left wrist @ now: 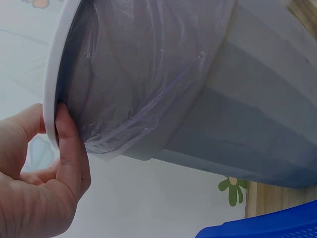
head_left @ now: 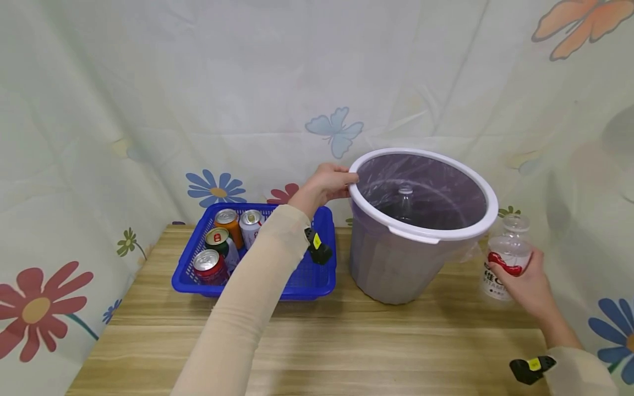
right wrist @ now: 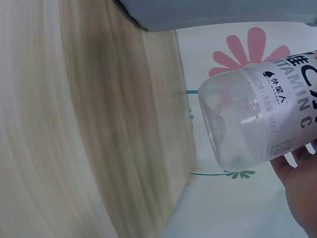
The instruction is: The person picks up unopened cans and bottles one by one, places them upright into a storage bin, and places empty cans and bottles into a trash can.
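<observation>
My left hand (head_left: 324,186) pinches the white rim of a grey trash bin (head_left: 388,269) on its left side, thumb outside and fingers under the edge in the left wrist view. The bin leans to the right in the head view. A thin translucent liner bag (left wrist: 133,84) is folded over its rim. Inside stands a clear bottle (head_left: 405,202), its lower part dim. To the right of the bin, my right hand (head_left: 530,280) grips a clear plastic bottle (right wrist: 233,124) round its white "Vitamin C" label. That bottle is upright, with its base close over the table in the head view.
Left of the bin, a blue plastic basket (head_left: 324,283) holds several drink cans, among them a red can (head_left: 210,268) and an orange can (head_left: 229,225). My left forearm crosses over it. Behind the wooden table (head_left: 346,346) hangs a flower-printed curtain (head_left: 247,110).
</observation>
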### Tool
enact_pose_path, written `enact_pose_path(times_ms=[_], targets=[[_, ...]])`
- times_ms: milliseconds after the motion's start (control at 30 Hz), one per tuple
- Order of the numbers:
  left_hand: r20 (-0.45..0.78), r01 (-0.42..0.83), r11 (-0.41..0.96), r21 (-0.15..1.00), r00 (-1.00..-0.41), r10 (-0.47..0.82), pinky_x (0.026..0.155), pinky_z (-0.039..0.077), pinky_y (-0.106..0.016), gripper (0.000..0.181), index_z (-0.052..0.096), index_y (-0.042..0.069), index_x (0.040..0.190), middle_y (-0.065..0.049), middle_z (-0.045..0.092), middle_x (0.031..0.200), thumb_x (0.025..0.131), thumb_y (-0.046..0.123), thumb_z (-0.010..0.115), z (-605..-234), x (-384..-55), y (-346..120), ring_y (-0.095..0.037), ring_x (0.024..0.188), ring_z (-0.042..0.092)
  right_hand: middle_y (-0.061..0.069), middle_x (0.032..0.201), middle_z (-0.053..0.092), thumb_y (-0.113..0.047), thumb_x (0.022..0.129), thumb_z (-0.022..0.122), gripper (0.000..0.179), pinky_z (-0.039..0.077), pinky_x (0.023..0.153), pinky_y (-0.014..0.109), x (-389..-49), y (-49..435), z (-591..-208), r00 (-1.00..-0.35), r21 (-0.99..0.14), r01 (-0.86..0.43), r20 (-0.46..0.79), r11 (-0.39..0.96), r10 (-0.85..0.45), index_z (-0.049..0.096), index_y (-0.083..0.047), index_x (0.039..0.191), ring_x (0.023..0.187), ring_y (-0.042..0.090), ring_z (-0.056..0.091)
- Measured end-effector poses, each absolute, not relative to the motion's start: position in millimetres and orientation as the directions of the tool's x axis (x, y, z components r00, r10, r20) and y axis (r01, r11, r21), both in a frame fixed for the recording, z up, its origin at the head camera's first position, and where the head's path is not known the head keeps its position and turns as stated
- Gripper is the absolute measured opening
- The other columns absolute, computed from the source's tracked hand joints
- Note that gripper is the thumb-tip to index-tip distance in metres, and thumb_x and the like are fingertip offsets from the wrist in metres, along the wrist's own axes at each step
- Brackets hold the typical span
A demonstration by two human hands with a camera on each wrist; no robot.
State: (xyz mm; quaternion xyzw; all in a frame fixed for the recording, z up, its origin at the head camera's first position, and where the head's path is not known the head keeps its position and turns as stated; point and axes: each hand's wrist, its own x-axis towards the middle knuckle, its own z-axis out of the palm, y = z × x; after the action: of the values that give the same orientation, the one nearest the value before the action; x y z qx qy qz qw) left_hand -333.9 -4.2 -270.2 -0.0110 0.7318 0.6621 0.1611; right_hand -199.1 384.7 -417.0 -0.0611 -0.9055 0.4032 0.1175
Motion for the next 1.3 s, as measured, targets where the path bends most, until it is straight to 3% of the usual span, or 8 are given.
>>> enact_pose_path(times_ms=[267,467,700,900,1000,1133,1233,1300], targets=[[-0.247,-0.225,0.128,0.966,-0.948,0.199,0.081,0.054,-0.032,0.039,0.055,0.001,0.124,-0.012,0.06,0.109,0.086,0.009,0.061,-271,-334,-5,-0.019,0.084,0.064,0.036,0.131,0.025,-0.03,0.088,0.059,0.086,0.032,0.082,0.073,-200,389,-405,-0.964,-0.72,-0.012,0.193,0.694,0.184,-0.002,0.0,0.14,0.11,0.054,0.033],[-0.238,-0.216,0.128,0.968,-0.95,0.2,0.075,0.056,-0.03,0.04,0.054,0.0,0.124,-0.013,0.061,0.107,0.086,0.01,0.062,-271,-334,-5,-0.019,0.083,0.064,0.035,0.131,0.026,-0.031,0.088,0.059,0.086,0.033,0.079,0.073,-202,391,-393,-0.965,-0.702,-0.016,0.198,0.712,0.173,-0.001,0.0,0.141,0.109,0.054,0.033],[-0.243,-0.218,0.141,0.966,-0.95,0.198,0.076,0.056,-0.03,0.039,0.055,0.0,0.124,-0.012,0.061,0.107,0.086,0.01,0.062,-272,-334,-5,-0.018,0.081,0.064,0.029,0.127,0.031,-0.027,0.087,0.062,0.083,0.038,0.077,0.068,-205,394,-381,-0.952,-0.673,-0.073,0.267,0.736,0.15,0.004,0.001,0.14,0.099,0.041,0.038],[-0.24,-0.218,0.13,0.967,-0.95,0.197,0.08,0.054,-0.033,0.041,0.054,0.0,0.125,-0.013,0.06,0.107,0.086,0.01,0.062,-272,-335,-5,-0.018,0.081,0.064,0.03,0.128,0.028,-0.027,0.087,0.061,0.085,0.035,0.076,0.073,-205,396,-369,-0.955,-0.673,-0.082,0.264,0.735,0.135,0.0,-0.004,0.142,0.103,0.046,0.036],[-0.242,-0.221,0.123,0.968,-0.95,0.198,0.083,0.053,-0.035,0.042,0.053,0.0,0.126,-0.013,0.06,0.108,0.086,0.01,0.062,-272,-335,-5,-0.019,0.083,0.064,0.025,0.125,0.029,-0.024,0.086,0.062,0.084,0.038,0.076,0.069,-206,397,-363,-0.952,-0.666,-0.099,0.28,0.74,0.125,0.002,-0.006,0.142,0.099,0.026,0.041],[-0.243,-0.221,0.127,0.967,-0.95,0.197,0.082,0.054,-0.033,0.043,0.052,0.001,0.127,-0.013,0.06,0.109,0.086,0.01,0.062,-271,-336,-5,-0.019,0.084,0.064,0.016,0.119,0.032,-0.023,0.085,0.065,0.082,0.043,0.074,0.055,-208,399,-357,-0.945,-0.653,-0.109,0.302,0.75,0.126,0.007,-0.009,0.142,0.091,-0.001,0.034],[-0.243,-0.221,0.127,0.967,-0.95,0.198,0.081,0.054,-0.033,0.043,0.052,0.001,0.127,-0.013,0.06,0.11,0.086,0.01,0.062,-272,-336,-5,-0.02,0.085,0.065,0.014,0.117,0.033,-0.023,0.084,0.065,0.081,0.043,0.073,0.051,-209,399,-353,-0.942,-0.644,-0.105,0.308,0.758,0.131,0.009,-0.008,0.141,0.09,-0.004,0.032],[-0.244,-0.222,0.129,0.967,-0.949,0.197,0.079,0.055,-0.032,0.042,0.053,0.001,0.126,-0.012,0.06,0.11,0.086,0.01,0.062,-272,-336,-5,-0.019,0.086,0.065,0.016,0.118,0.032,-0.022,0.085,0.065,0.082,0.043,0.074,0.055,-210,399,-351,-0.944,-0.647,-0.111,0.307,0.755,0.124,0.009,-0.008,0.142,0.091,-0.001,0.034]])
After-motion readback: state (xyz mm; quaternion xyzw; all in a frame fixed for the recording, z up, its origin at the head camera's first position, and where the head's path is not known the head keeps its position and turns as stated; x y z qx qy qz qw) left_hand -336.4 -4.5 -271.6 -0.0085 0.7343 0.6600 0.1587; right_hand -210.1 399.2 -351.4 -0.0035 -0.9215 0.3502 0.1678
